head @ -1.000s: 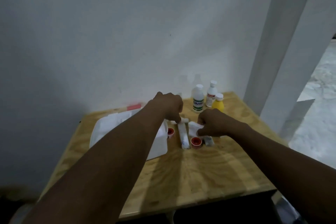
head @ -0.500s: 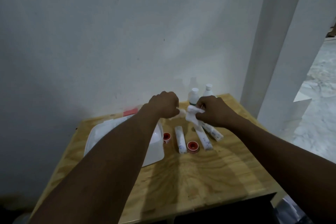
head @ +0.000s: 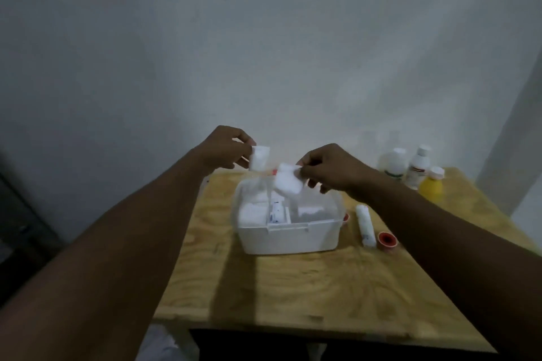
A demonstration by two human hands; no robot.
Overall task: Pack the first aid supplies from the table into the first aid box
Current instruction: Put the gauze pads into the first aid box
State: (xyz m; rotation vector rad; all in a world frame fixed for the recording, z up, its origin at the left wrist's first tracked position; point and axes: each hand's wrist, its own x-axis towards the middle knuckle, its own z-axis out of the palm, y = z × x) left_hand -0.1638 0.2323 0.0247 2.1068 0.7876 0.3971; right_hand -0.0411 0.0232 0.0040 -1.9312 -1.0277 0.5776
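The white first aid box (head: pixel 289 239) stands open on the wooden table (head: pixel 308 287), with white packs and a small tube inside. My left hand (head: pixel 225 151) pinches a small white gauze pack (head: pixel 259 158) above the box's back left. My right hand (head: pixel 331 168) pinches another white gauze pack (head: pixel 289 183) over the box's middle. A white bandage roll (head: pixel 365 226) and a red tape roll (head: pixel 386 240) lie right of the box.
Two white bottles (head: pixel 394 165) (head: pixel 418 167) and a yellow bottle (head: pixel 431 184) stand at the table's back right. A second red tape roll (head: pixel 346 217) peeks out beside the box. A white wall rises behind; the table's edges drop off left and front.
Both hands have lifted off the table and moved left over the open box, each now holding a white pack. The camera has swung left, so the box sits centrally.
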